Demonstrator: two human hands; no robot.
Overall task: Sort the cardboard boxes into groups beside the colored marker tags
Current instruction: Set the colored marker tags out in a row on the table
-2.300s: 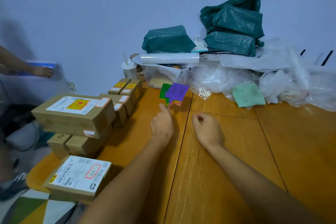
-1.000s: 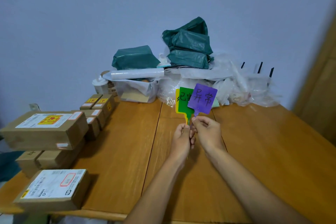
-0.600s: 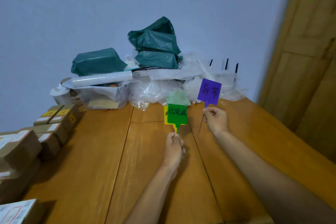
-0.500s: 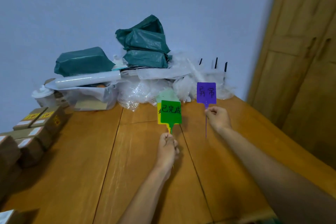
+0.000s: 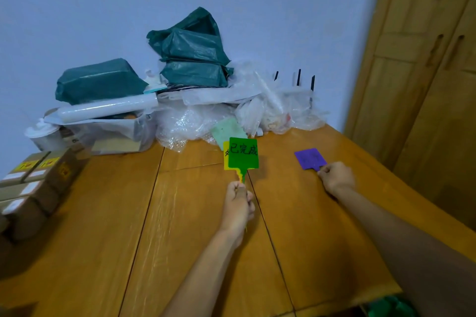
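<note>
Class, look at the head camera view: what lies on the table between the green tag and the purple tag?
Nothing: in the head view only bare wooden table separates the green tag, upright in the left hand, from the purple tag, held by the right hand.

A single head-worn wide-angle camera looks forward and down across a wooden table (image 5: 103, 213) toward the wall, close enough that both forearms enter from the bottom edge; a wooden door (image 5: 425, 85) fills the right side.
</note>
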